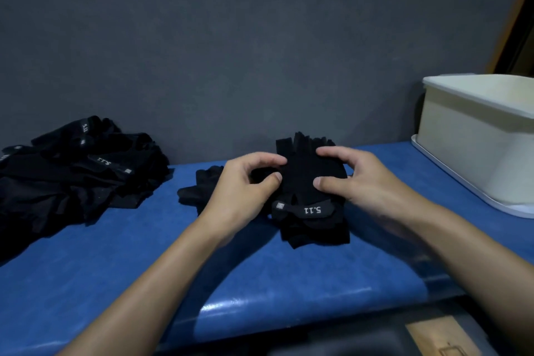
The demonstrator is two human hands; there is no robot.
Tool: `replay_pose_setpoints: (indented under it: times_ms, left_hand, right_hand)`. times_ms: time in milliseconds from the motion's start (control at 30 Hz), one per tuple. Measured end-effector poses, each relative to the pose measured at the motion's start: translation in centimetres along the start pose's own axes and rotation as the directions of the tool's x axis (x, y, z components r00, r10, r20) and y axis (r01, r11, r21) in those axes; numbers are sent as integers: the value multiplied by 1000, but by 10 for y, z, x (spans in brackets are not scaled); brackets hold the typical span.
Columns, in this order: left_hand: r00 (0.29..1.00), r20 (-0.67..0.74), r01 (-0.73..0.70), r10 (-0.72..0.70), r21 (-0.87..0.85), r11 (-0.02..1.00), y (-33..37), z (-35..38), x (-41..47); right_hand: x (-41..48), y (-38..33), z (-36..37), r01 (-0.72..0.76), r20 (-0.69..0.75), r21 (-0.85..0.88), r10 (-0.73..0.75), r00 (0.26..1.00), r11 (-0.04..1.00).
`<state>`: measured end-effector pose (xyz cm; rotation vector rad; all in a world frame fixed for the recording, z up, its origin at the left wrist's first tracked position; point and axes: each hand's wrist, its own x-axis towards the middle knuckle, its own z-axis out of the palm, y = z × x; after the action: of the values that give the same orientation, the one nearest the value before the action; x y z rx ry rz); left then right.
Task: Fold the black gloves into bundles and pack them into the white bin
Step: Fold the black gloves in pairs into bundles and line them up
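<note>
While both hands meet at the middle of the bench, the left hand (248,182) and the right hand (355,179) each pinch the same black glove (303,182) from opposite sides, thumb near and curled fingers far, closed on its soft, matte cloth. It lies on the blue bench (202,269), whose padded cover looks smooth and slightly glossy at the near edge. Its stubby finger ends point toward the grey wall (231,37), and a wrist strap (306,209) with pale lettering crosses the end nearer the person. Another limp black glove (199,188) lies just beside it, partly hidden by the left hand. Off to the left a loose, crumpled heap of gloves (72,176) spreads against the wall. The white bin (476,139), a smooth rectangular plastic box with a lipped rim, stands well apart at the right on a flat white tray (491,202); what it holds I cannot tell.
</note>
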<state>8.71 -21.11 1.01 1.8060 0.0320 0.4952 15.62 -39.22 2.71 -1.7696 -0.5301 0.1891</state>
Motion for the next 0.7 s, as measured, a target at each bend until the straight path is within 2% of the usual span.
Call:
replay_pose_setpoints:
  times_ms: [233, 433, 700]
  left_hand:
    - [997, 79, -1, -18, 231, 973, -10, 0, 3]
    - [988, 156, -73, -19, 562, 824, -22, 0, 0]
    - [977, 210, -177, 41, 684, 708, -28, 4, 0]
  right_hand:
    - [7, 8, -2, -114, 3, -68, 115, 993, 991]
    - [10, 16, -1, -111, -56, -168, 103, 993, 980]
    - [2, 16, -7, -122, -41, -198, 116, 992, 973]
